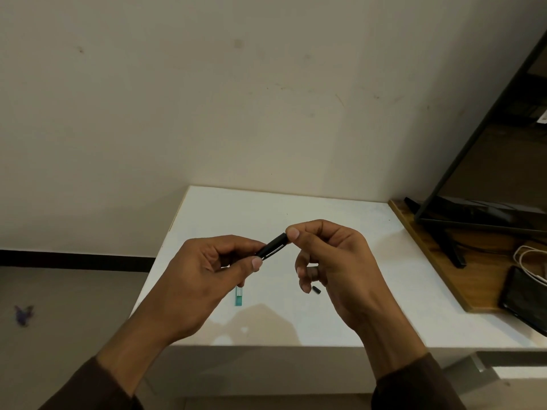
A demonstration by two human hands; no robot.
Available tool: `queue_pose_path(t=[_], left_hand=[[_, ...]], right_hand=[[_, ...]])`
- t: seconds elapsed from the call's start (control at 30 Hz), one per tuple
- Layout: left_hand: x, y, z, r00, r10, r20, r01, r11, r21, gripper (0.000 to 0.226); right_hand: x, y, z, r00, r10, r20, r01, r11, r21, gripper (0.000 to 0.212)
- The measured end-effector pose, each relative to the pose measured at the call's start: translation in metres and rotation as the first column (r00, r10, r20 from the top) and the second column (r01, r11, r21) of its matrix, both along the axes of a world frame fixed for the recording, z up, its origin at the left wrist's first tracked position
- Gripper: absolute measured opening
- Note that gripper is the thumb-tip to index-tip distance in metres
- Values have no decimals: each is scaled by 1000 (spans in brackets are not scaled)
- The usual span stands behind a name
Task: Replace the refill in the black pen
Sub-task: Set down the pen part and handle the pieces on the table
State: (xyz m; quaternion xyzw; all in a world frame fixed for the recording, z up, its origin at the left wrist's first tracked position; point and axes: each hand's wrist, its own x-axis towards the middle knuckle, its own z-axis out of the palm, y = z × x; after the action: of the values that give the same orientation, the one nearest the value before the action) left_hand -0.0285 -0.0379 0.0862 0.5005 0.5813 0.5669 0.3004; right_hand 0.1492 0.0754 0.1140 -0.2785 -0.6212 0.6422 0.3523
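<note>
I hold the black pen (273, 246) up over the white table (384, 279), tilted with its far end higher to the right. My left hand (207, 270) grips its lower end between thumb and fingers; most of the barrel there is hidden. My right hand (331, 261) pinches the upper end with thumb and forefinger. A silver clip runs along the pen's side. Below my left hand a green and clear refill (239, 296) lies on the table. A small black pen piece (316, 290) shows just under my right fingers; whether it rests on the table or in the hand is unclear.
A wooden board (438, 261) lies along the table's right side, carrying a dark monitor stand (453, 250), a white cable (529, 255) and a black phone (524, 300). The wall stands right behind the table. Floor lies off the left edge.
</note>
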Motion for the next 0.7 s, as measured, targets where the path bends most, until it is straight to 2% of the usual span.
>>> queue_pose_path(t=[0.27, 0.33, 0.43, 0.5, 0.53, 0.63, 0.7], left_hand=[[1, -1, -2, 1000, -1, 3, 1, 1000, -2, 19], [1, -1, -5, 1000, 7, 21, -6, 1000, -16, 19], [-1, 0, -8, 999, 13, 37, -12, 999, -32, 20], [-4, 0, -9, 998, 31, 61, -28, 999, -42, 20], [-5, 0, -10, 997, 38, 69, -35, 998, -47, 20], [-6, 1, -12, 996, 44, 76, -39, 997, -64, 18], [-5, 1, -12, 995, 42, 87, -36, 997, -70, 19]], right_hand=[[2, 5, -6, 1000, 17, 25, -17, 999, -28, 9], [5, 7, -8, 999, 24, 48, -23, 1000, -19, 16], [19, 18, -19, 967, -133, 216, 120, 990, 72, 27], [28, 28, -34, 864, -288, 413, 213, 953, 218, 16], [30, 32, -44, 798, -327, 505, 208, 938, 279, 12], [31, 40, -71, 607, -336, 720, 106, 932, 346, 20], [28, 42, -84, 518, -342, 784, 63, 929, 364, 23]])
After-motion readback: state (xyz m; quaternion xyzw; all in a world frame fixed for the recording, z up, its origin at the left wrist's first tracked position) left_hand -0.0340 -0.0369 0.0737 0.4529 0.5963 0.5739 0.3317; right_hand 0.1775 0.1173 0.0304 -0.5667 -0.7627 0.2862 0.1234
